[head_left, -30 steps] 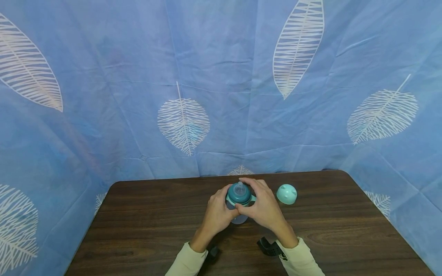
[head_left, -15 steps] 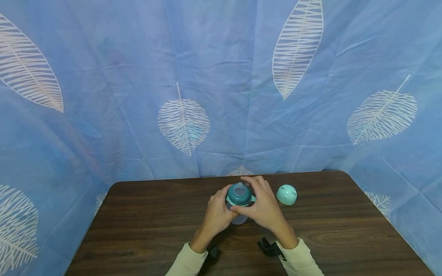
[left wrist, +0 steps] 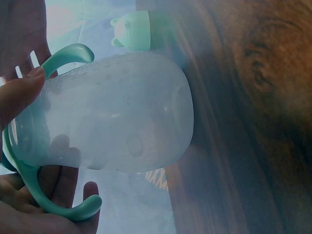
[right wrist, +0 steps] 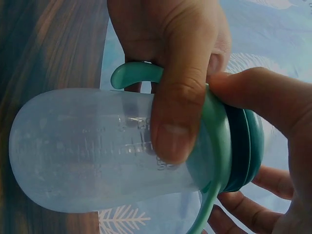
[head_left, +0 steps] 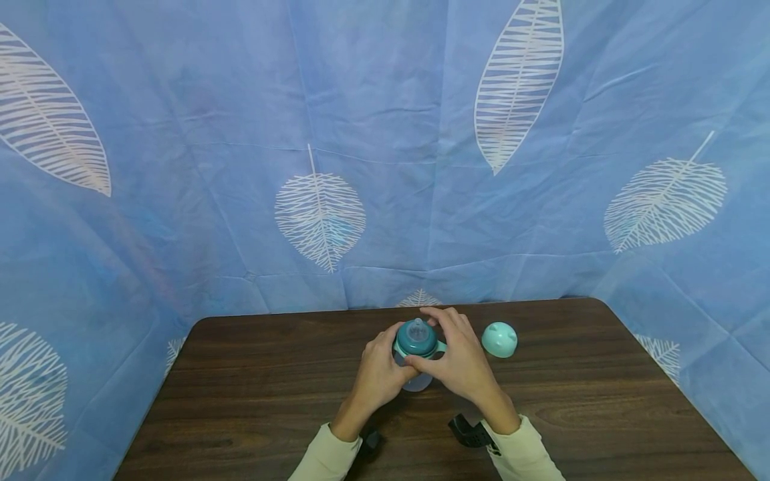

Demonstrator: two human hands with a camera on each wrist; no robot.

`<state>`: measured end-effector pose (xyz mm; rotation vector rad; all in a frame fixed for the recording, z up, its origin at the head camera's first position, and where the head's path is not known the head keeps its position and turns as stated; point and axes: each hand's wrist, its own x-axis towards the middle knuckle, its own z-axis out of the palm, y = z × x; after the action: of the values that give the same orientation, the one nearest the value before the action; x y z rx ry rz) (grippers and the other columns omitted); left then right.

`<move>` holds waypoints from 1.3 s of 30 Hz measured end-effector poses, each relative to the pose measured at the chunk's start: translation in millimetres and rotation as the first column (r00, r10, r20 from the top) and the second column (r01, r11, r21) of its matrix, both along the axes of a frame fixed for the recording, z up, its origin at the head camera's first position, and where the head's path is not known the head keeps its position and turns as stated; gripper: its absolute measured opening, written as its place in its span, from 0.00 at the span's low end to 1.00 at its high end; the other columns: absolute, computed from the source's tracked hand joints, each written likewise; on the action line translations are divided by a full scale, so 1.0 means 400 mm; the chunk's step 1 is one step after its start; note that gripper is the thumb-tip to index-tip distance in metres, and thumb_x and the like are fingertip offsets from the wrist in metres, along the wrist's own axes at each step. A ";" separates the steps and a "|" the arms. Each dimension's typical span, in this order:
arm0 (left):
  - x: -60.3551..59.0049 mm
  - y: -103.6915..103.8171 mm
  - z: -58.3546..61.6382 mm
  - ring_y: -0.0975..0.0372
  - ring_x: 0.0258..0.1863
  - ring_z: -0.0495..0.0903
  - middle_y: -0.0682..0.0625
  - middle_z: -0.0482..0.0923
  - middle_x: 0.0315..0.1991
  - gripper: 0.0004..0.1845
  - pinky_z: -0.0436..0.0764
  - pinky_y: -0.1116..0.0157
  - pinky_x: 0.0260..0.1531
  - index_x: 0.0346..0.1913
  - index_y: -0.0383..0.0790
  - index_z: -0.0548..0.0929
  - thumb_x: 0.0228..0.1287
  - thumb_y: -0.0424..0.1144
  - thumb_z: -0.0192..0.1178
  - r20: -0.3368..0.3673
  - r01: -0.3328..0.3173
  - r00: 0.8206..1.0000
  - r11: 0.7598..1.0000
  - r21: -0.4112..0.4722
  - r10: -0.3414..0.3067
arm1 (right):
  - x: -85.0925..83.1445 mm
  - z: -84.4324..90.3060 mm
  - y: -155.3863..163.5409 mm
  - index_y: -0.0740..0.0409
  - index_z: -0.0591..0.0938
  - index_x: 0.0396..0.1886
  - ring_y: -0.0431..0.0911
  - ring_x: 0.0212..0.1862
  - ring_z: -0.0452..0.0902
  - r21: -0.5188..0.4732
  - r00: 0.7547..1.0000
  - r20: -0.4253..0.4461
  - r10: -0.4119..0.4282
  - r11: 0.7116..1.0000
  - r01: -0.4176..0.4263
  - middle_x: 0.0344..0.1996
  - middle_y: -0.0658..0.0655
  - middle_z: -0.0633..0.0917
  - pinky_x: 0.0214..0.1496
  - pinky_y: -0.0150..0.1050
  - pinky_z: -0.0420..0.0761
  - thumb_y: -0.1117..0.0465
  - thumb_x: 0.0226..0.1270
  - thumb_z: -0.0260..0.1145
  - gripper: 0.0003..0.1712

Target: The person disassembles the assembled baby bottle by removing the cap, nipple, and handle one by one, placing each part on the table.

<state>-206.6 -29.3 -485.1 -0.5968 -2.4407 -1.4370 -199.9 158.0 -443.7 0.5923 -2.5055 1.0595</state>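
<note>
A translucent baby bottle (left wrist: 117, 112) stands upright between both hands, with a clear teat (head_left: 418, 327) on top. Around its neck are mint-green handles (right wrist: 136, 74), and above them sits a dark teal collar (right wrist: 246, 146). My left hand (head_left: 380, 364) grips the bottle from the left, its thumb laid across the printed scale in the right wrist view. From the right, my right hand (head_left: 462, 354) curls round the collar, thumb at the near side and fingers at the far side. Parts of the fingers are hidden behind the bottle.
A mint-green bottle cap (head_left: 499, 339) with small ear-like bumps rests on the dark wooden table (head_left: 271, 387), right of the hands. Behind the table's far edge hangs a blue cloth (head_left: 385, 214) with white leaf prints. A black strap (head_left: 469, 431) is at the right wrist.
My right thumb and fingers have shifted slightly round the collar, the thumb moving left and then a little back. The left hand, bottle and cap have stayed in place.
</note>
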 end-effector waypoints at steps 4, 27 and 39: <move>0.001 0.000 0.000 0.45 0.55 0.87 0.37 0.87 0.56 0.38 0.87 0.42 0.52 0.71 0.28 0.80 0.62 0.41 0.83 -0.003 0.000 1.000 1.000 -0.002 0.000 | -0.001 0.001 0.004 0.56 0.79 0.75 0.51 0.52 0.74 -0.001 1.000 0.000 0.022 1.000 -0.022 0.52 0.53 0.83 0.51 0.54 0.79 0.54 0.57 0.88 0.46; -0.001 -0.003 0.000 0.45 0.54 0.88 0.38 0.87 0.56 0.36 0.88 0.43 0.52 0.71 0.29 0.80 0.64 0.40 0.82 -0.020 0.012 1.000 1.000 0.004 -0.012 | 0.003 -0.006 -0.009 0.55 0.78 0.77 0.55 0.55 0.74 0.008 0.998 0.060 -0.008 1.000 0.007 0.56 0.57 0.79 0.54 0.59 0.80 0.47 0.57 0.90 0.50; -0.001 -0.003 0.003 0.46 0.54 0.88 0.38 0.87 0.56 0.37 0.88 0.46 0.52 0.71 0.28 0.80 0.64 0.42 0.82 -0.015 0.018 1.000 1.000 0.007 -0.018 | 0.003 0.000 -0.005 0.57 0.77 0.77 0.55 0.57 0.76 -0.005 0.999 0.018 0.043 0.999 -0.043 0.58 0.56 0.82 0.55 0.60 0.80 0.56 0.61 0.86 0.45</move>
<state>-207.0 -30.3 -483.8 -0.6272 -2.4239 -1.4427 -198.8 156.1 -443.7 0.6407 -2.5157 1.0896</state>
